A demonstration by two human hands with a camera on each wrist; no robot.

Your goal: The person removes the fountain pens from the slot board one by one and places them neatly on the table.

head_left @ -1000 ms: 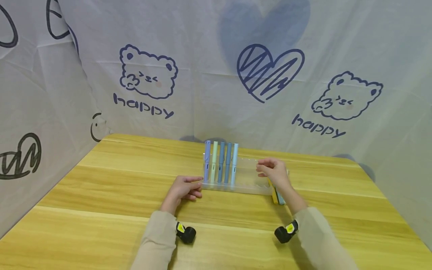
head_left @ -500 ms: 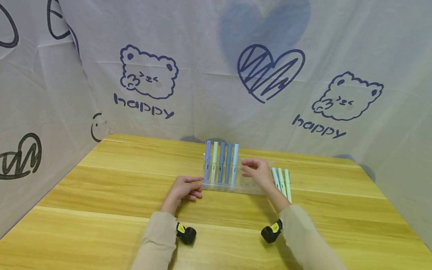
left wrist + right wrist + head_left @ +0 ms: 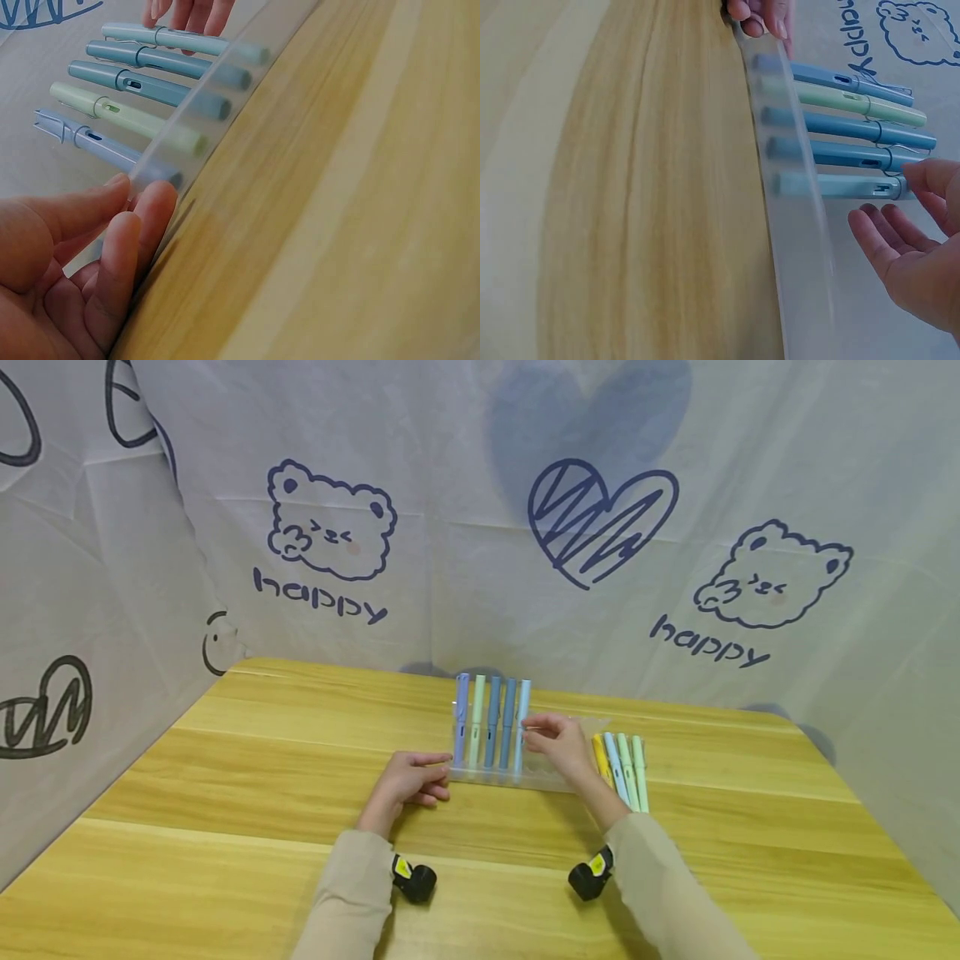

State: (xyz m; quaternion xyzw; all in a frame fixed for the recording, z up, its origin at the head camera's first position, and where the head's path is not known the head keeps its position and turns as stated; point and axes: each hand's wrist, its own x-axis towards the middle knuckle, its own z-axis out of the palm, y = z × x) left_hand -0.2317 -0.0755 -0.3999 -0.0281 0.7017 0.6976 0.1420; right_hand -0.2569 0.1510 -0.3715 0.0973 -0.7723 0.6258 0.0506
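Observation:
A clear plastic pen holder (image 3: 480, 774) stands on the table with several pens upright in its left half. They are a lilac pen (image 3: 461, 718), a pale green pen (image 3: 477, 718), two dark blue pens (image 3: 492, 718) and a light blue pen (image 3: 524, 697). My left hand (image 3: 408, 781) pinches the holder's left end between thumb and fingers, as the left wrist view shows. My right hand (image 3: 561, 747) is at the light blue pen. In the right wrist view the thumb (image 3: 930, 176) overlaps its cap end, and the other fingers (image 3: 874, 232) lie loosely on its far side, apart from the thumb.
Right of the holder, a yellow pen (image 3: 600, 758), another light blue pen (image 3: 617, 764) and two pale green pens (image 3: 640, 768) lie side by side, partly behind the right forearm. A white printed cloth (image 3: 450, 543) hangs behind the wooden table (image 3: 225, 793).
My right hand has moved left from the holder's right end to the light blue pen, uncovering the pens lying at the right. The left hand stays at the holder's left end.

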